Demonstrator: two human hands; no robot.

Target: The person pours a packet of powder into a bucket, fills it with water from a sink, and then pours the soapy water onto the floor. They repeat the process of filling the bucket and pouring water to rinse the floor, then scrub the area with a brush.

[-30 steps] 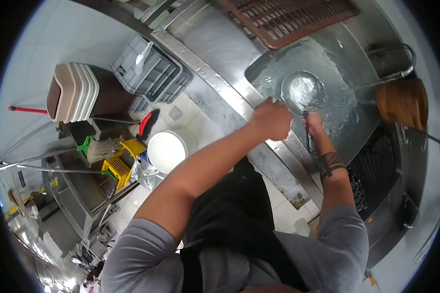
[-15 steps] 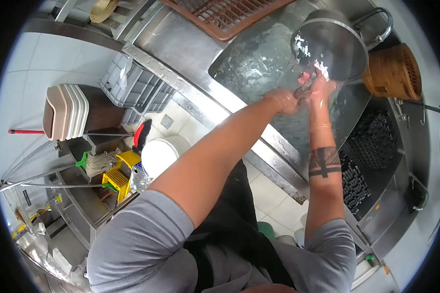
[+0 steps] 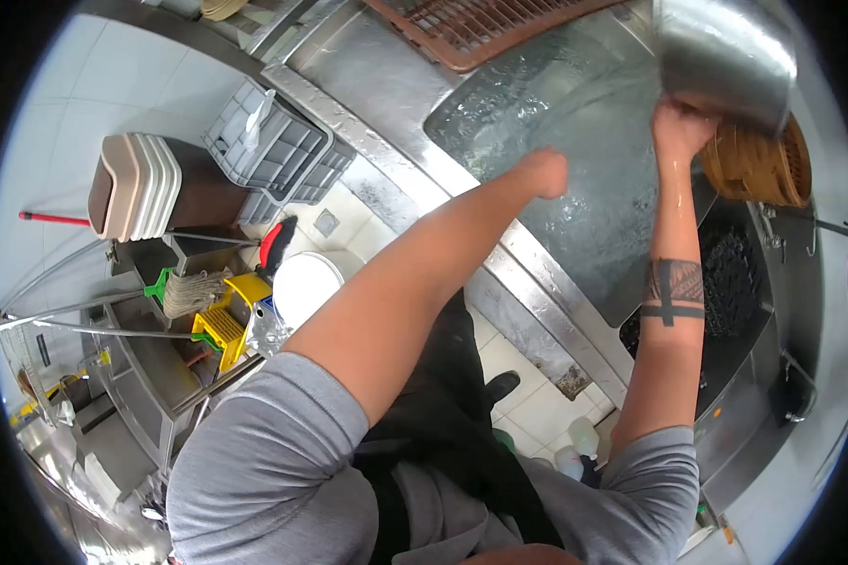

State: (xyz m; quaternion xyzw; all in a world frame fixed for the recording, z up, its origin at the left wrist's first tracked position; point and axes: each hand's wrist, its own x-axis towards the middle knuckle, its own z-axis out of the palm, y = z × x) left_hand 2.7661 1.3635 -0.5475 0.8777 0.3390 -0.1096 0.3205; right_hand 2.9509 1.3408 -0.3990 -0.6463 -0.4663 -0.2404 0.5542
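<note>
A large metal pot [image 3: 725, 61] is tilted on its side over the sink, with water streaming from its mouth to the left. My right hand [image 3: 683, 130] is closed on the pot's near lower edge. My left hand [image 3: 544, 173] is curled above the water near the sink's front edge, apart from the pot. Its fingertips are turned away, so anything inside them is hidden. Below both hands lies the sink [image 3: 584, 179], full of rippling water.
A brown plastic rack [image 3: 471, 47] sits at the sink's far left edge. To the right are a bamboo steamer [image 3: 773, 165] and a black mat [image 3: 730, 282]. Grey crates [image 3: 264, 141], stacked bins [image 3: 141, 188] and a white bucket [image 3: 306, 287] stand at left.
The pot has risen and moved right, tipping over so water pours out. My right hand went with it. My left hand has drawn slightly left, away from my right hand.
</note>
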